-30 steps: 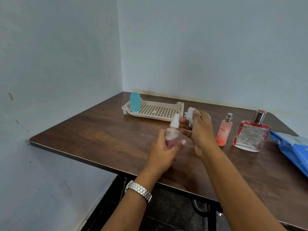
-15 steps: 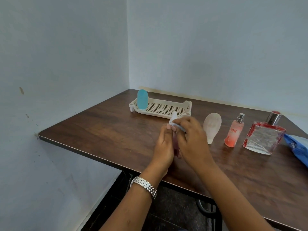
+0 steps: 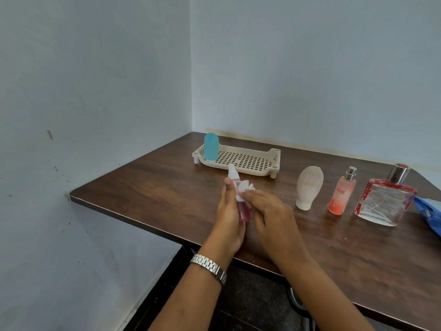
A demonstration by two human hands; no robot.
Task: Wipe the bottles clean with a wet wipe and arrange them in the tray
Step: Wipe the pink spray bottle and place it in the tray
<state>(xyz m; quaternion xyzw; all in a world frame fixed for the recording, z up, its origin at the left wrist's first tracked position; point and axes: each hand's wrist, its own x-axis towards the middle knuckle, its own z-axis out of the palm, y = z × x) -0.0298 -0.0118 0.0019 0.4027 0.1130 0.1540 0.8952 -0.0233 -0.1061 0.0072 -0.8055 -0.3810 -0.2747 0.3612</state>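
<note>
My left hand (image 3: 228, 216) grips a small spray bottle (image 3: 244, 211) of dark pink liquid with a white cap, upright over the table. Against the bottle's upper part my right hand (image 3: 272, 216) presses a crumpled white wet wipe (image 3: 244, 189). The cream perforated tray (image 3: 253, 169) stands at the back, with a blue bottle (image 3: 211, 146) upright in its left end. To the right stand a frosted white bottle (image 3: 309, 187), a slim orange-pink perfume bottle (image 3: 341, 193) and a wide clear bottle with red edges (image 3: 385, 201).
A blue wet-wipe pack (image 3: 429, 211) lies at the right edge of the view. The dark wooden table (image 3: 143, 194) sits in a corner, walls to the left and behind. Its front edge runs just under my wrists.
My right hand has brought the wipe onto the spray bottle and is rubbing it. The view has shifted, so the frosted white bottle now shows on the table.
</note>
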